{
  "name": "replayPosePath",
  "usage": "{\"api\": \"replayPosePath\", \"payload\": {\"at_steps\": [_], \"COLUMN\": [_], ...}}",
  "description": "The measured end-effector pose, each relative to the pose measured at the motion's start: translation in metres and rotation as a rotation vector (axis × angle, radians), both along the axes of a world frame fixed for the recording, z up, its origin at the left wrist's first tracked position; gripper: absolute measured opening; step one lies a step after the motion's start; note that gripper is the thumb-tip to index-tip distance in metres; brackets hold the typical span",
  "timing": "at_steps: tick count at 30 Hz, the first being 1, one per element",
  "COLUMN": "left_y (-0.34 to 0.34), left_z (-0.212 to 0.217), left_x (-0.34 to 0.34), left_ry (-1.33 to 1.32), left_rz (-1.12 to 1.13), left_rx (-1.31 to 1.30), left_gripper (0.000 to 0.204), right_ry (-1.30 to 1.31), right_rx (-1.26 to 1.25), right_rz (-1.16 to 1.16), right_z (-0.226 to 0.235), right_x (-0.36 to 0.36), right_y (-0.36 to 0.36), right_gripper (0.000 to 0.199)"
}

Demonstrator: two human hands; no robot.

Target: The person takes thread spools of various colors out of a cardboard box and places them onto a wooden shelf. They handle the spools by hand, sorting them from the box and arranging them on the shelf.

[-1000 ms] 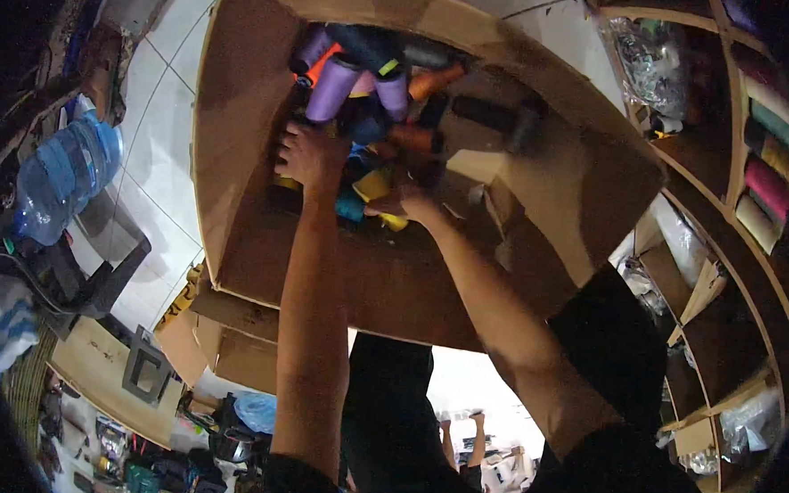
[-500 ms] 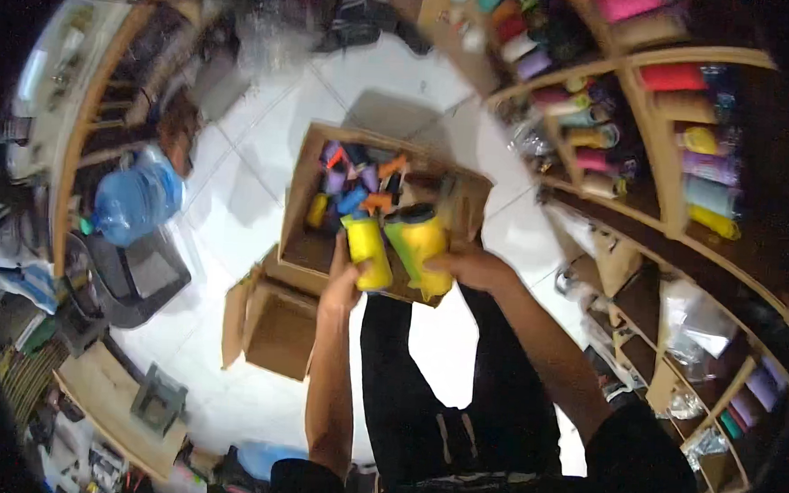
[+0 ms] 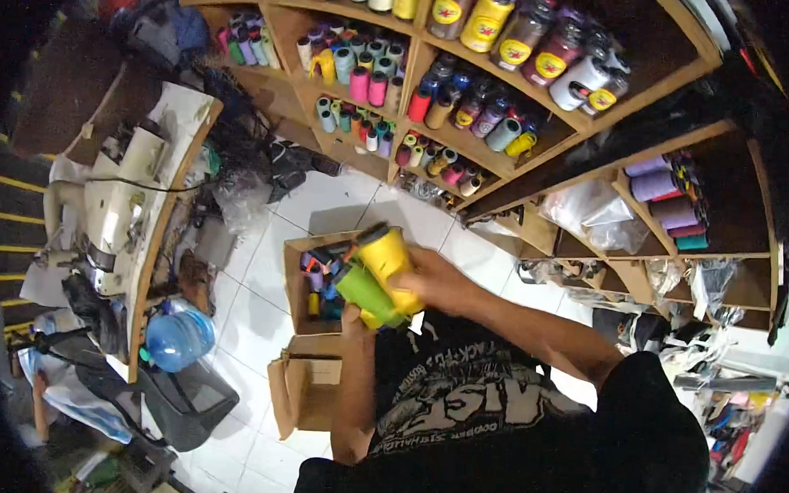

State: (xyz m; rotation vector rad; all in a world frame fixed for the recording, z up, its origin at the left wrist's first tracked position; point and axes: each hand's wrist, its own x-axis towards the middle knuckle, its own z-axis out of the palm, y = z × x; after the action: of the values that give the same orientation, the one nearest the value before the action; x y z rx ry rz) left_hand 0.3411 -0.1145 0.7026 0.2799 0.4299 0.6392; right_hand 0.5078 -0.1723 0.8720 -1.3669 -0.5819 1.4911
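Note:
My right hand (image 3: 424,282) is closed around a yellow cone of thread (image 3: 382,253), held tilted with its dark end up. A green cone of thread (image 3: 364,289) lies against it, between my two hands; which hand bears it is hard to tell. Low beside the green cone, my left hand (image 3: 357,321) is closed, mostly hidden, with a bit of another yellow thread cone (image 3: 372,320) showing at its fingers. Beneath is an open cardboard box (image 3: 296,288) holding several coloured spools (image 3: 315,278), partly covered by the cones and my hands.
Wooden shelves (image 3: 544,111) filled with thread cones stand ahead and to the right. At left are a sewing machine (image 3: 139,180) on a table, a blue water jug (image 3: 180,335) and a dark chair (image 3: 190,405). A second open cardboard box (image 3: 315,394) sits near me on the tiled floor.
My view has swung up toward the shelves. The cones are now drawn together, with the right hand's yellow one above the green one. The left hand's yellow cone has become mostly hidden.

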Motion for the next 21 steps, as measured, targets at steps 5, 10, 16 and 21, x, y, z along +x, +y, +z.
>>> {"api": "replayPosePath", "payload": {"at_steps": [5,10,16,21], "left_y": [-0.004,0.012,0.019,0.017], "left_z": [0.02,0.025,0.068,0.135], "left_x": [0.002,0.022,0.083,0.097], "left_ry": [0.172,-0.153,-0.219,-0.038], "left_rz": [0.028,-0.007,0.027,-0.019], "left_rx": [0.045,0.121,0.181,0.295], "left_gripper": [0.083,0.089,0.081,0.078], "right_ry": [0.277,0.168,0.035,-0.893], "right_rx": [0.04,-0.102,-0.032,0.178], "right_rz": [-0.345,-0.411,-0.253,-0.298], "right_z": [-0.003,-0.021,0.005,0.036], "right_x": [0.058,0.127,0.085,0.066], "right_y": [-0.021,-0.022,0.013,0.018], "right_gripper": [0.038,0.036,0.05,0.052]}}
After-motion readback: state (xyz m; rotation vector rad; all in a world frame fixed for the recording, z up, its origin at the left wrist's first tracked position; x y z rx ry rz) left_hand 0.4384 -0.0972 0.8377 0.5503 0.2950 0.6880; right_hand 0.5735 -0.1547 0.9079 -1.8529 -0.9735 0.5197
